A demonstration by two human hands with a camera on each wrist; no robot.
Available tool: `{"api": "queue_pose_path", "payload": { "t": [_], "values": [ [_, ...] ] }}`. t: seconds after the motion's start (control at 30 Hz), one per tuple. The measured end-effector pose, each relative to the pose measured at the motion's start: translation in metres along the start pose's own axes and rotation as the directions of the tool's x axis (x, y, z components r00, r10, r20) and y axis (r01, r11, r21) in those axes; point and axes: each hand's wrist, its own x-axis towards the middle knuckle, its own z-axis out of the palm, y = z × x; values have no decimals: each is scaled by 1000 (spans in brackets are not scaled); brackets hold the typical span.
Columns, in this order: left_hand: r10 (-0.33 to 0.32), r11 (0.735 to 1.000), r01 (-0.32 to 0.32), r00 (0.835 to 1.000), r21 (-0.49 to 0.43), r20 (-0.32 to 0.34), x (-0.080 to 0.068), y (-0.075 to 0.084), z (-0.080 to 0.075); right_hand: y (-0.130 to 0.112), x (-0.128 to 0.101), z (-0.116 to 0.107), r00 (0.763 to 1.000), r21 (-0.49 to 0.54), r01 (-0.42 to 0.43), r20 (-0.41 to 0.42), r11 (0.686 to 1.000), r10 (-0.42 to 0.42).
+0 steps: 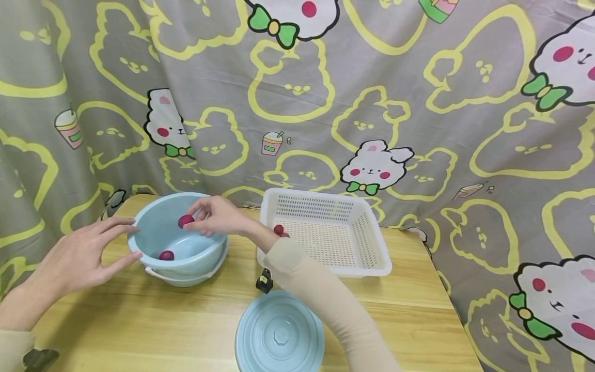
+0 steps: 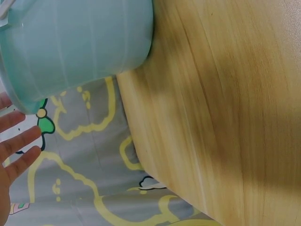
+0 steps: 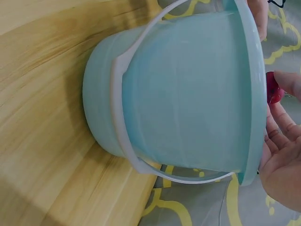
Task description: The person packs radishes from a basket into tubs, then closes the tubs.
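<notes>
Above the mouth of a light blue bucket [image 1: 190, 266], my right hand [image 1: 220, 214] pinches a dark red plum [image 1: 186, 221] between thumb and fingertips. A second plum [image 1: 166, 256] lies inside the bucket, low near its front wall. My left hand [image 1: 85, 253] is at the bucket's left rim, fingers spread and fairly straight, fingertips right at the edge. In the right wrist view, the held plum [image 3: 274, 88] shows just past the rim. A white handle [image 3: 120, 108] hangs down the bucket's side.
Right of the bucket stands a white perforated basket [image 1: 378, 248] with a few plums [image 1: 278, 229] at its left side, partly behind my right forearm. A round blue lid [image 1: 279, 336] lies on the wooden table [image 1: 176, 330] in front. Beside it sits a small black object [image 1: 264, 280]. A patterned curtain [image 1: 307, 139] hangs behind.
</notes>
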Motion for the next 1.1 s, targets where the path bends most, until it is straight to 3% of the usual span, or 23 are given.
{"api": "queue_pose_path", "payload": {
  "t": [0.33, 0.5, 0.83, 1.1],
  "values": [
    [11, 1000, -11, 1000, -4, -12, -1, 0, 0, 0, 6, 9, 996, -181, 30, 89, 983, -14],
    [18, 1000, -18, 1000, -3, -11, 0, -1, 1, -1, 6, 10, 996, -235, 33, 94, 971, -11],
    [12, 1000, -12, 1000, -11, -12, 2, -2, 1, -1, 6, 9, 995, -241, 34, 104, 970, -9],
    [-3, 1000, 3, 1000, -10, -1, 2, -2, 1, -2, 1, 5, 993, -102, 30, 114, 994, -18]
  ]
}}
